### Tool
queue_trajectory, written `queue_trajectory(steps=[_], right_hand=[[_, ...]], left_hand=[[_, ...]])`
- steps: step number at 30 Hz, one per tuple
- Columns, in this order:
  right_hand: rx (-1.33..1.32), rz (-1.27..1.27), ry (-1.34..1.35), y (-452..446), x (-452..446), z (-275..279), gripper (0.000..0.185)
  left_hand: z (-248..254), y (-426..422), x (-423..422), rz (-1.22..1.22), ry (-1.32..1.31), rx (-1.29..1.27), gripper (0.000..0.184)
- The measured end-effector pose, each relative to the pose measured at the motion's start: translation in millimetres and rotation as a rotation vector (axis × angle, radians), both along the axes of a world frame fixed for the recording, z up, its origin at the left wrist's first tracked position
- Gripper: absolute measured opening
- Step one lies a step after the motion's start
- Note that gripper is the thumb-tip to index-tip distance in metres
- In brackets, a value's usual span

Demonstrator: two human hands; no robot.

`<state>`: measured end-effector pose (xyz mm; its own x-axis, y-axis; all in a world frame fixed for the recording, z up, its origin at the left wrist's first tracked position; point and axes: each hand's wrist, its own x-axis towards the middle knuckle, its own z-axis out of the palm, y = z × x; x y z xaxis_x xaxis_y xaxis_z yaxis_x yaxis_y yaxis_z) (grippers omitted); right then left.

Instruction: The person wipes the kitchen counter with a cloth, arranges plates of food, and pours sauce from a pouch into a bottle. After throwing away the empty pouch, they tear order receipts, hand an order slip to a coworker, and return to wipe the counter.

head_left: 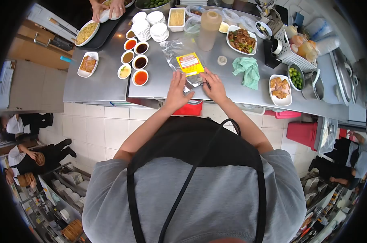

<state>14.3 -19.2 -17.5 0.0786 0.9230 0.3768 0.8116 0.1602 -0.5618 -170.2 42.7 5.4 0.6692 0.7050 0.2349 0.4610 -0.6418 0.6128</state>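
A silver foil packet (pixel 176 54) with a yellow printed label (pixel 190 64) lies flat on the steel counter in front of me. My left hand (pixel 178 91) rests at the packet's near left edge, its fingers stretched out and the thumb apart. On the other side, my right hand (pixel 214 86) touches the near right corner, with fingers extended along the label's edge. Neither hand is wrapped round the packet. Just beyond it stands a tall cloudy squeeze bottle (pixel 210 30), and a small round cap (pixel 222 60) sits to the right.
Sauce cups (pixel 140 77) and stacked white dishes (pixel 159 31) stand left. To the right are a green cloth (pixel 246 72), a plate of stir-fried food (pixel 242 41), a dish of meat pieces (pixel 280 90) and a bottle basket (pixel 297 48). Another person's hands (pixel 107 9) work at upper left.
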Motion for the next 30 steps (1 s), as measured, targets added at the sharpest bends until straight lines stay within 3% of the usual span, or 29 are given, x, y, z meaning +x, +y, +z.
queue_trajectory(steps=[3,10,13,16,18,25,27,29,30], right_hand=[[0.058,-0.091,-0.049,7.5,-10.2,-10.5,0.038],[0.089,-0.141,-0.22,15.5,-14.4,-14.2,0.034],[0.019,-0.115,-0.213,12.2,-11.4,0.7,0.034],[-0.088,-0.08,-0.363,5.4,-4.4,4.1,0.036],[0.075,0.021,-0.465,4.4,3.3,-2.7,0.037],[-0.01,0.081,-0.603,-4.2,22.0,2.9,0.041],[-0.079,-0.074,-0.394,-13.7,54.5,29.3,0.046],[0.087,-0.34,-0.187,-15.5,110.1,12.7,0.05],[0.097,-0.476,-0.297,-18.6,123.7,5.8,0.047]], left_hand=[[-13.2,-3.9,10.0,0.09,0.063,0.089,0.073],[-26.3,-0.8,17.8,0.163,0.212,0.197,0.071],[-23.8,3.7,12.8,0.136,0.258,0.171,0.06],[-33.2,9.3,2.8,0.154,0.276,0.305,0.049],[-36.8,13.2,-4.5,0.129,0.28,0.388,0.043],[-34.6,4.3,-16.2,0.097,0.307,0.393,0.047],[-12.0,-3.1,-19.1,0.108,0.35,0.335,0.054],[8.2,-15.5,-14.0,0.03,0.322,0.306,0.056],[11.8,-20.3,-10.1,-0.056,0.294,0.282,0.058]])
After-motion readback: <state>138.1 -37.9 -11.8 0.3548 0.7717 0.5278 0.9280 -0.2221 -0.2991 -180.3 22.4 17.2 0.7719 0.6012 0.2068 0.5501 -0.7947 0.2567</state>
